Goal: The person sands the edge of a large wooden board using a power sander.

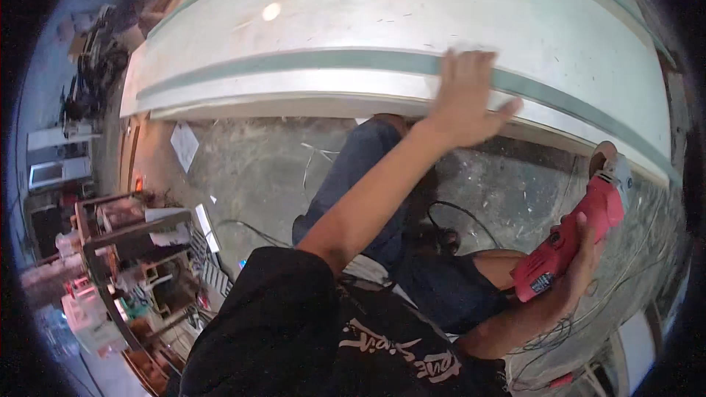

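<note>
My left hand [465,99] lies with fingers stretched out on a long pale board or panel [331,15], across the grey-green stripe [353,59] that runs near its front edge. Small dark specks are scattered over the panel's surface. At the right, my right hand [581,257] is wrapped round the body of a red angle grinder [562,246]. Its round brown disc [603,156] points up and away from me, close to the panel's front edge at the right end. Whether the disc touches the edge or spins, I cannot tell.
Cables [471,213] run over the grey concrete floor [250,154] by my bent legs. A wooden rack [110,279] with tools and odds and ends stands at the left. A white sheet [184,147] lies on the floor under the panel's left end.
</note>
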A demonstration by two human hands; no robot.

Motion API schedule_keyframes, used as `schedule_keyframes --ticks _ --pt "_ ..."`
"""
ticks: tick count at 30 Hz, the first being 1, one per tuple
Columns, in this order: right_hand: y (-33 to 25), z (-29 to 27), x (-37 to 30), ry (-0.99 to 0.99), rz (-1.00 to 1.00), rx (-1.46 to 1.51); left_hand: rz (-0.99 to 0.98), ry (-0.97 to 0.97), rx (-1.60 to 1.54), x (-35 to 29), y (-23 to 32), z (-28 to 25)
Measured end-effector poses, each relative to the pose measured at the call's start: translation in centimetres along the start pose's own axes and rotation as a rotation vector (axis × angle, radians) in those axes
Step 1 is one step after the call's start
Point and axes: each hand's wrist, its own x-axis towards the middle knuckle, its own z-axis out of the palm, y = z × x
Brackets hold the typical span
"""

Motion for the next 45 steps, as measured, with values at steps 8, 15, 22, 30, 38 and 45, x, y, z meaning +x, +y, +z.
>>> schedule_keyframes --ticks 8,15,22,30,38,45 --pt "-1.3 4.9 -2.6 -0.246 -0.131 -0.089 -0.152 0.493 0.327 -10.2 -15.2 -22.5" --pt "-1.2 15.1 -10.6 -0.379 -0.057 -0.261 -0.153 0.267 0.446 -16.6 -34.5 -37.6" --pt "2.1 26.3 -15.7 -0.523 -0.075 -0.166 -0.207 0.246 0.553 -18.1 -37.9 -35.1" --pt "1.7 30.1 -18.6 -0.474 -0.017 -0.154 -0.2 0.205 0.486 -18.0 -37.8 -36.4" --pt "2.7 30.6 -17.6 -0.368 -0.013 -0.251 -0.26 0.143 0.54 -18.0 -37.6 -36.6" --pt "2.3 31.0 -18.0 -0.42 -0.049 -0.163 -0.26 0.099 0.515 -17.9 -37.4 -36.6"
